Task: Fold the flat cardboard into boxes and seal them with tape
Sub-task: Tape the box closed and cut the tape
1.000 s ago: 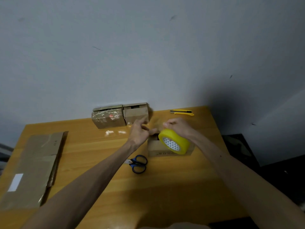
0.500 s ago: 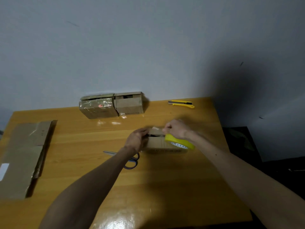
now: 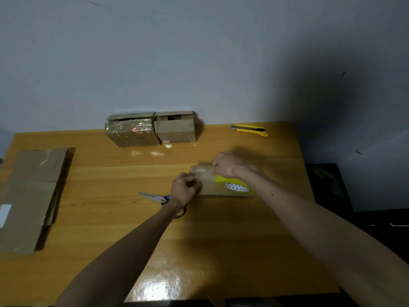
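A small cardboard box [image 3: 210, 188] stands on the wooden table [image 3: 110, 196] right of centre. A yellow tape roll [image 3: 232, 185] lies tilted on the box's top right. My right hand [image 3: 226, 166] sits curled over the box's top, above the roll, holding the tape there. My left hand [image 3: 184, 189] grips the box's left end with curled fingers. Clear tape runs over the box top between the hands. A stack of flat cardboard [image 3: 28, 196] lies at the table's left edge.
Two finished boxes [image 3: 150, 129] stand side by side against the wall at the back. Scissors [image 3: 155, 198] with blue handles lie under my left wrist. A yellow utility knife [image 3: 250, 129] rests at the back right. The table's right edge drops to a dark floor.
The tape roll has come down from upright above the box to lying low on its top. My left hand dropped from above the box to its left end.
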